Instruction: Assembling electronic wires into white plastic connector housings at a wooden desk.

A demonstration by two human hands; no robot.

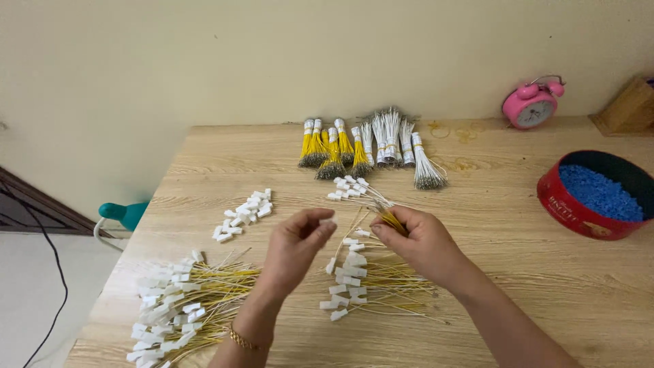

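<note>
My right hand (417,240) is closed around a thin bunch of yellow wires (392,221), held above a small heap of wires with white connectors (354,286). My left hand (300,240) hovers just to the left, thumb and fingers pinched together near a small white connector (329,221); whether it grips the piece is unclear. A gold bracelet (240,339) sits on my left wrist.
A big pile of finished yellow wires with white connectors (178,307) lies front left. Loose white connectors (244,214) sit mid-left. Bundles of yellow and white wires (368,146) lie at the back. A red tin of blue pieces (599,194), pink alarm clock (531,105) and wooden block (630,109) stand right.
</note>
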